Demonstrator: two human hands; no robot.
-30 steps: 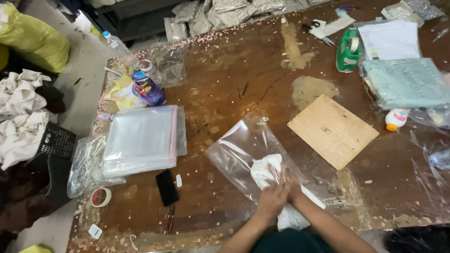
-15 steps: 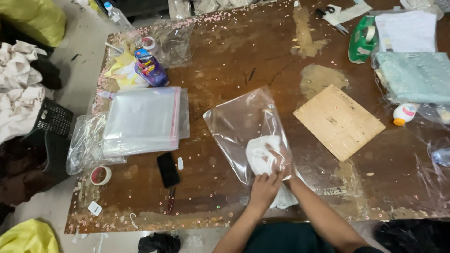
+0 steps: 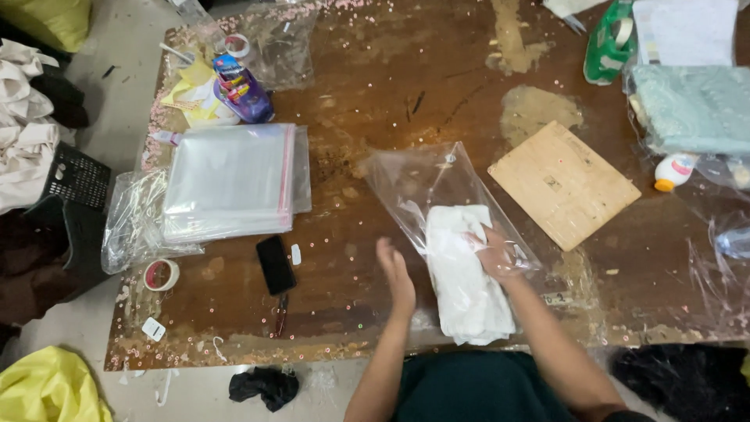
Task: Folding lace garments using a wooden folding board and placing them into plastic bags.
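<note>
Worn brown tabletop [image 3: 375,94], scuffed, blotched with pale patches, speckled with tiny pale flecks thickest along the edges. Grey floor [image 3: 117,101] to the left of the tabletop, with a dark plastic crate [image 3: 74,176], pale cloth [image 3: 27,148] heaped beside it, and yellow bags at the near and far corners.

Landmark: the clear plastic bag [image 3: 433,191] lying flat at the middle of the tabletop, mouth toward the near edge. Folded white cloth [image 3: 465,273] half inside that bag, its near end sticking out toward the tabletop's edge. Right hand [image 3: 496,254] inside the bag's mouth, grip pressed flat on the cloth, fingers together rather than clamped around it. Left hand [image 3: 397,275] just left of the bag, grip open, fingers straight, holding nothing, edge-on above the tabletop.

Left of the bag: a stack of clear flat bags with a red sealing strip [image 3: 230,180], crumpled clear film beneath it. Near that stack, closer to the near edge: a black phone [image 3: 276,264], a small white tag beside it, a roll of tape [image 3: 162,275].

Far left of the bag: a purple packet [image 3: 242,90] on yellow paper.

Right of the bag: a pale wooden board [image 3: 562,184], lying flat. Beyond the board: a small white bottle with an orange cap [image 3: 673,170], a pale green folded textile in clear wrap [image 3: 691,105], a green bottle [image 3: 609,47] and white sheets at the far edge.
</note>
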